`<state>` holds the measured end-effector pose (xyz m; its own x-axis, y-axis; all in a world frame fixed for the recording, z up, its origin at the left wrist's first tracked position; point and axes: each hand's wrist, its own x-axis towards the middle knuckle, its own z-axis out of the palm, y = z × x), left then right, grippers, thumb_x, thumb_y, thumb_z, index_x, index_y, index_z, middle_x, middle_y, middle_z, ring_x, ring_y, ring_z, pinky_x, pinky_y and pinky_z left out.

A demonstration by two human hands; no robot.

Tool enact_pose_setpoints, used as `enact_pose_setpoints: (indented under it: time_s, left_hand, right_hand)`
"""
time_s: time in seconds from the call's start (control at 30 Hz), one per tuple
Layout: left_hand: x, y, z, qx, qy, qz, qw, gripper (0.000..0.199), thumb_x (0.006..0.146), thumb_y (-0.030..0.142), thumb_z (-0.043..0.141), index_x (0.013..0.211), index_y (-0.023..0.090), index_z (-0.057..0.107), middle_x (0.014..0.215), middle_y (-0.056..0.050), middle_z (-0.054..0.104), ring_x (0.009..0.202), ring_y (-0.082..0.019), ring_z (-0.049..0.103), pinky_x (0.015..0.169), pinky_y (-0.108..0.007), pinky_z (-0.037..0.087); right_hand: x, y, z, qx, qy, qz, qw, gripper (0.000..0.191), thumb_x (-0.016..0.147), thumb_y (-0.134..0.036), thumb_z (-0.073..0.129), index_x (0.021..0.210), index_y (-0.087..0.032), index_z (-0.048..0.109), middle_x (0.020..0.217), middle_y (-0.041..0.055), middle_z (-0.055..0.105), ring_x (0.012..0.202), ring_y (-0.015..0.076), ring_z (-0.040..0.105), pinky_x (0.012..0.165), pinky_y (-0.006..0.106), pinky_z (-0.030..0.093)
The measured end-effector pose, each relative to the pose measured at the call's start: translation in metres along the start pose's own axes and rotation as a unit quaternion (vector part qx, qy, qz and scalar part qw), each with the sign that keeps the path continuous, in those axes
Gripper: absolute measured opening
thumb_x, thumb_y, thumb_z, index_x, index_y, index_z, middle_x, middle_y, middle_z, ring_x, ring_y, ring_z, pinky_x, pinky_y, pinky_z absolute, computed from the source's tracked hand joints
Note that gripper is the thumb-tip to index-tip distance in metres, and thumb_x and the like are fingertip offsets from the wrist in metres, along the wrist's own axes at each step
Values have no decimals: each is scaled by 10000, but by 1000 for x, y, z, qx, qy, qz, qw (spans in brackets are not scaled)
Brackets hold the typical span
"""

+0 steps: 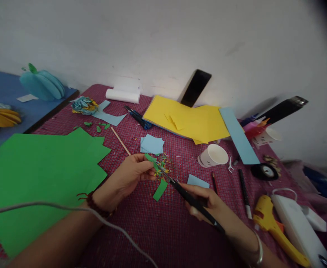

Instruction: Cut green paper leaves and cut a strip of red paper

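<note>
My left hand pinches a small green paper piece between thumb and fingers. In my right hand is a pair of black-handled scissors, seen edge-on, with the metal blades at the green piece. A green paper strip lies just below the blades. Under and beside the blades are scattered thin paper shreds in several colours. Close to my left fingers lie a wooden stick and a small stack of light blue paper squares. Another blue paper piece is partly behind my right hand.
A large green sheet covers the left side. Yellow paper, a phone and a blue cutter are at the back. Rightward stand a paper cup, tape roll and yellow glue gun. A cable crosses the foreground.
</note>
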<state>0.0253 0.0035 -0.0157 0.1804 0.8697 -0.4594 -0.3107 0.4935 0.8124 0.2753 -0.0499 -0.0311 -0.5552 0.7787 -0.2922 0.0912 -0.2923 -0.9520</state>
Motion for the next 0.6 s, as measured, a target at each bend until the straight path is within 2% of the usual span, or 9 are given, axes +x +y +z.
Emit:
enact_pose_setpoints:
  time_s: [0.17, 0.4, 0.6]
  left_hand:
    - [0, -1, 0, 1, -3, 1, 1000, 144, 575, 194, 709, 616, 144, 580, 557, 30, 605, 504, -82, 566, 554, -238, 523]
    - [1, -1, -2, 23, 0, 6, 1000, 123, 580, 188, 681, 603, 153, 566, 540, 21, 616, 483, -87, 570, 535, -231, 499]
    - [1, 1, -3, 28, -16, 2, 999, 116, 593, 186, 680, 599, 153, 569, 539, 21, 612, 482, -86, 570, 523, -218, 477]
  right_hand:
    - [0, -7, 3, -23, 15, 14, 1000, 581, 757, -273, 755, 1314, -312, 593, 618, -58, 430, 496, 54, 325, 421, 188, 249]
    - [1, 0, 1, -6, -7, 6, 1000, 562, 798, -319, 724, 1338, -301, 570, 647, -54, 456, 495, 49, 325, 432, 192, 233]
    - [0, -5, 3, -28, -4, 1, 1000, 571, 795, -342, 719, 1343, -290, 567, 615, -58, 450, 516, 69, 352, 473, 198, 313]
